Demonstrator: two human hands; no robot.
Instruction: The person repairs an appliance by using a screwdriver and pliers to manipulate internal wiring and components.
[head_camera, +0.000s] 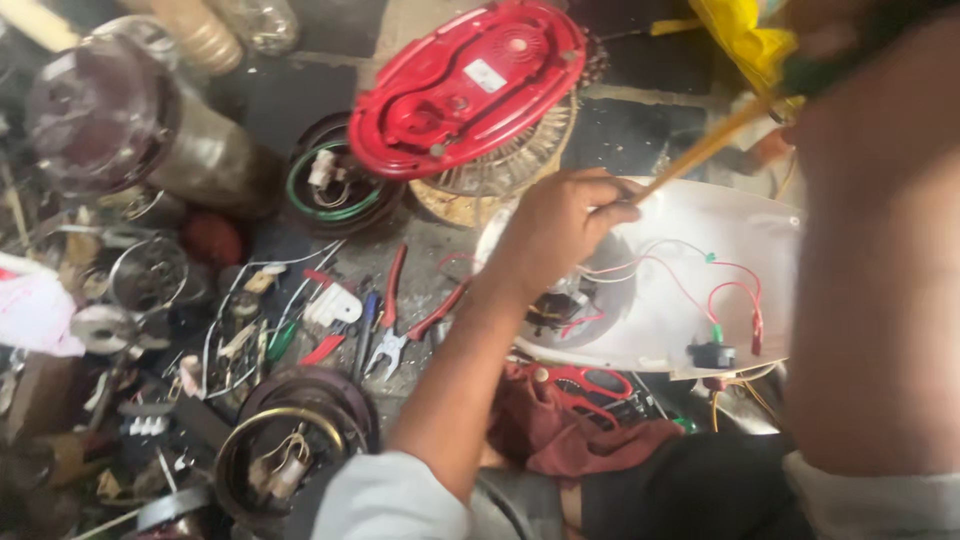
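A white oval appliance housing (700, 300) lies open side up, with red, white and green wires (735, 290) and a small black part (712, 354) inside. My left hand (555, 235) presses on its left side, fingers curled over the dark motor (565, 305) in the middle. My right hand (850, 40), blurred at the top right and very close to the camera, grips the green handle of a yellow-shafted screwdriver (705, 150). The tool's tip reaches my left fingertips.
A red oval cover (465, 90) rests on a wire grille behind the housing. Red-handled pliers (395, 320), red scissors (590, 385) on a maroon cloth (560, 430), wound coils (335, 185), a blender jar (100, 110) and scattered small parts crowd the left side.
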